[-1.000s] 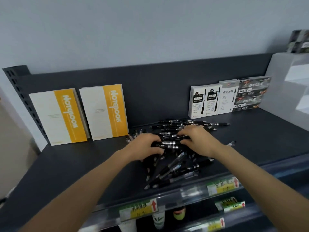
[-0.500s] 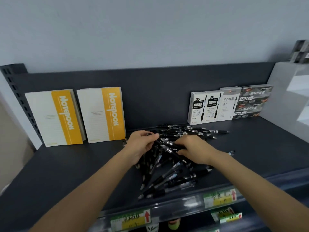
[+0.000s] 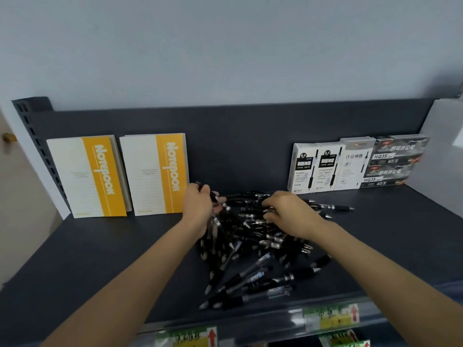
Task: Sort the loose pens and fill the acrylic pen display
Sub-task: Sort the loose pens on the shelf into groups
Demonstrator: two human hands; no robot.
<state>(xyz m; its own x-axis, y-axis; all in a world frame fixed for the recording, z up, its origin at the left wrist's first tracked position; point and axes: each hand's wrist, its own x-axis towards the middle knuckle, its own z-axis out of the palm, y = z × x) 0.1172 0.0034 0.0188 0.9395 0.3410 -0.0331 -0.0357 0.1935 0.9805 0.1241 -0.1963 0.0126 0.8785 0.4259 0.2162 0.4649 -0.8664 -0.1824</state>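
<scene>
Left hand (image 3: 199, 206) had lifted toward 10 o'clock, grip clamped on few pens (image 3: 250, 249) from heap at shelf (image 3: 100, 259) centre. Right hand (image 3: 292, 214) curled into heap, grip unclear. Sorting judged barely begun. Notebooks (image 3: 152, 174) close at 10, boxes (image 3: 325, 166) at 2; open shelf at 8 and 4; front edge near heap.

Stationery shop: dark shelf (image 3: 100, 259), price tags (image 3: 330, 318), boxed pens (image 3: 315, 167)
</scene>
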